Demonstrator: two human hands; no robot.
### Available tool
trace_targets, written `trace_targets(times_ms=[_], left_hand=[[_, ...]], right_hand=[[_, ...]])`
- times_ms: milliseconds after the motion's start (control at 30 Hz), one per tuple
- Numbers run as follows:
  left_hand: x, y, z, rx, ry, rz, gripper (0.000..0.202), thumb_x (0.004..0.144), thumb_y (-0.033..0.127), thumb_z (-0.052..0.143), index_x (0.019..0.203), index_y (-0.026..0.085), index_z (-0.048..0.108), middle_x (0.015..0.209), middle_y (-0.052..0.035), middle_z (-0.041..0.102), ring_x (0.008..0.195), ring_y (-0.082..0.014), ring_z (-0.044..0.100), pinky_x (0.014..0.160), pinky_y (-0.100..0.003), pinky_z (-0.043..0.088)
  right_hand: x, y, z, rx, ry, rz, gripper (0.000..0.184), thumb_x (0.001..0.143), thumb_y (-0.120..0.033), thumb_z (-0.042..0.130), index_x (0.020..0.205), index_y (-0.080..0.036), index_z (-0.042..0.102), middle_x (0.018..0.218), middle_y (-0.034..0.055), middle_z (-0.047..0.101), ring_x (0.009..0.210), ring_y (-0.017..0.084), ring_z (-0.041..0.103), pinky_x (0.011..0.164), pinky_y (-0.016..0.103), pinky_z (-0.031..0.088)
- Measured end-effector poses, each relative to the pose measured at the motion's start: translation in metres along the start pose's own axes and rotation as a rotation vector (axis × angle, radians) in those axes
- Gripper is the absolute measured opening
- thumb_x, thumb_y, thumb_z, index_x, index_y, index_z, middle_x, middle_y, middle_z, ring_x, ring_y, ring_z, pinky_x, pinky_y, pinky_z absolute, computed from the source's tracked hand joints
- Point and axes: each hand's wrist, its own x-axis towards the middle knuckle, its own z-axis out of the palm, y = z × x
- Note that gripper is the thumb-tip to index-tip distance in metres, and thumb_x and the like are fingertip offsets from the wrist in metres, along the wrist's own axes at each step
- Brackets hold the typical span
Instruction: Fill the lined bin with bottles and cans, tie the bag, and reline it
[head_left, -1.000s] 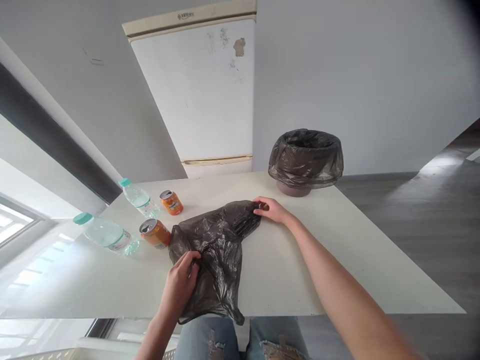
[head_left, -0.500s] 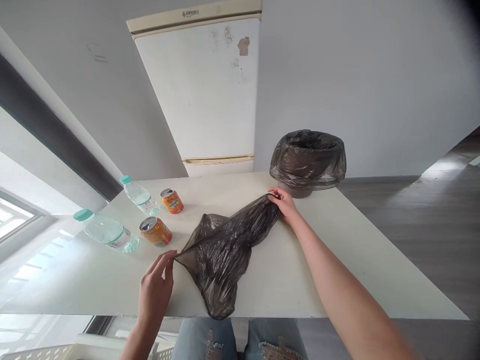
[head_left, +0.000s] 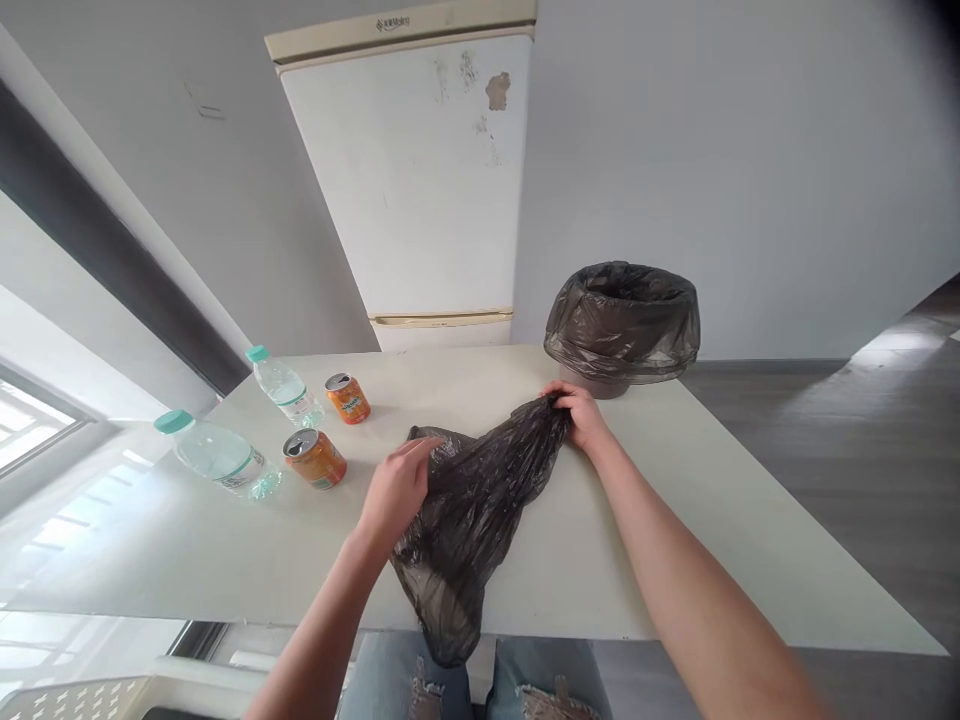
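Observation:
A dark, see-through plastic bag lies crumpled on the white table, its lower end hanging over the front edge. My left hand is closed on the bag's near-left rim. At the bag's far end my right hand pinches the plastic against the tabletop, just in front of the lined bin.
Two orange cans and two water bottles with teal caps lie at the table's left. A white fridge stands behind the table. A white basket's rim shows at bottom left.
My left hand moved up and to the right along the bag's rim, toward the middle. My right hand stayed at the far end, and the bag bunched up between them.

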Motion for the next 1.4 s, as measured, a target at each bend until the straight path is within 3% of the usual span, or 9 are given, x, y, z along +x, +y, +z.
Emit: trace_targets(times_ms=[167, 367, 567, 767, 900, 1033, 1167, 1300, 1400], left_hand=[[0.034, -0.038, 0.034, 0.169, -0.267, 0.107, 0.047, 0.108, 0.025, 0.04, 0.15, 0.023, 0.061, 0.154, -0.0103, 0.062, 0.149, -0.0287, 0.052, 0.125, -0.053, 0.04], [0.015, -0.06, 0.057, 0.47, -0.126, -0.135, 0.054, 0.109, 0.035, 0.038, 0.16, 0.018, 0.05, 0.168, -0.0197, 0.042, 0.157, -0.041, 0.037, 0.122, -0.067, 0.035], [0.022, -0.077, 0.051, 0.499, 0.023, -0.241, 0.053, 0.107, 0.023, 0.036, 0.155, 0.009, 0.054, 0.166, -0.0247, 0.043, 0.158, -0.0446, 0.035, 0.121, -0.065, 0.038], [0.018, -0.031, 0.03, 0.358, 0.248, -0.024, 0.052, 0.102, 0.012, 0.035, 0.146, 0.015, 0.063, 0.15, -0.0174, 0.061, 0.144, -0.0329, 0.054, 0.119, -0.051, 0.047], [-0.002, 0.002, 0.049, 0.308, 0.069, 0.038, 0.049, 0.11, 0.036, 0.039, 0.148, 0.015, 0.061, 0.147, -0.0165, 0.064, 0.141, -0.0321, 0.057, 0.12, -0.051, 0.047], [-0.008, -0.011, 0.069, 0.434, -0.133, -0.072, 0.067, 0.108, 0.051, 0.042, 0.16, 0.01, 0.047, 0.167, -0.02, 0.044, 0.157, -0.0425, 0.036, 0.126, -0.065, 0.033], [-0.001, -0.028, 0.054, 0.431, -0.151, -0.097, 0.07, 0.108, 0.051, 0.04, 0.163, 0.008, 0.041, 0.171, -0.0202, 0.037, 0.16, -0.0436, 0.031, 0.126, -0.064, 0.032], [-0.01, -0.002, 0.038, 0.377, 0.027, -0.067, 0.063, 0.111, 0.043, 0.031, 0.162, 0.008, 0.043, 0.169, -0.0181, 0.041, 0.161, -0.0375, 0.032, 0.13, -0.058, 0.03], [-0.025, 0.025, 0.048, 0.365, 0.008, -0.068, 0.067, 0.11, 0.048, 0.032, 0.163, 0.007, 0.043, 0.17, -0.0185, 0.039, 0.161, -0.0364, 0.031, 0.131, -0.057, 0.029]], right_hand=[[0.001, 0.004, 0.001, -0.017, 0.059, -0.075, 0.014, 0.056, -0.024, 0.063, 0.048, -0.022, 0.053, 0.091, 0.0066, 0.077, 0.094, 0.029, 0.068, 0.085, 0.041, 0.051], [0.012, 0.019, -0.008, -0.144, 0.27, -0.138, 0.013, 0.064, -0.034, 0.066, 0.063, -0.024, 0.059, 0.101, 0.0063, 0.078, 0.095, 0.029, 0.07, 0.087, 0.041, 0.053], [0.015, 0.026, -0.014, -0.434, 0.339, -0.169, 0.034, 0.072, -0.043, 0.072, 0.098, -0.022, 0.076, 0.094, 0.0087, 0.076, 0.091, 0.029, 0.067, 0.09, 0.044, 0.05], [0.018, 0.025, -0.014, -0.613, 0.328, -0.209, 0.038, 0.08, -0.05, 0.066, 0.099, -0.019, 0.076, 0.097, 0.011, 0.075, 0.097, 0.03, 0.066, 0.099, 0.048, 0.047], [0.016, 0.023, -0.013, -0.646, 0.276, -0.224, 0.033, 0.081, -0.039, 0.054, 0.099, -0.021, 0.075, 0.107, 0.0104, 0.074, 0.102, 0.029, 0.064, 0.101, 0.046, 0.048], [0.012, 0.019, -0.012, -0.626, 0.241, -0.217, 0.041, 0.072, -0.031, 0.048, 0.101, -0.019, 0.075, 0.113, 0.0106, 0.074, 0.106, 0.029, 0.064, 0.098, 0.043, 0.05], [0.009, 0.011, -0.01, -0.58, 0.179, -0.22, 0.056, 0.068, -0.029, 0.043, 0.111, -0.017, 0.075, 0.121, 0.0104, 0.074, 0.107, 0.029, 0.068, 0.093, 0.042, 0.054], [-0.001, -0.005, -0.005, -0.645, 0.145, -0.425, 0.058, 0.073, -0.026, 0.038, 0.117, -0.02, 0.076, 0.136, 0.0079, 0.07, 0.13, 0.031, 0.061, 0.109, 0.046, 0.049], [-0.018, -0.018, 0.01, -0.892, 0.188, -0.643, 0.05, 0.083, -0.023, 0.04, 0.116, -0.021, 0.077, 0.14, 0.0094, 0.068, 0.136, 0.033, 0.057, 0.119, 0.053, 0.041]])
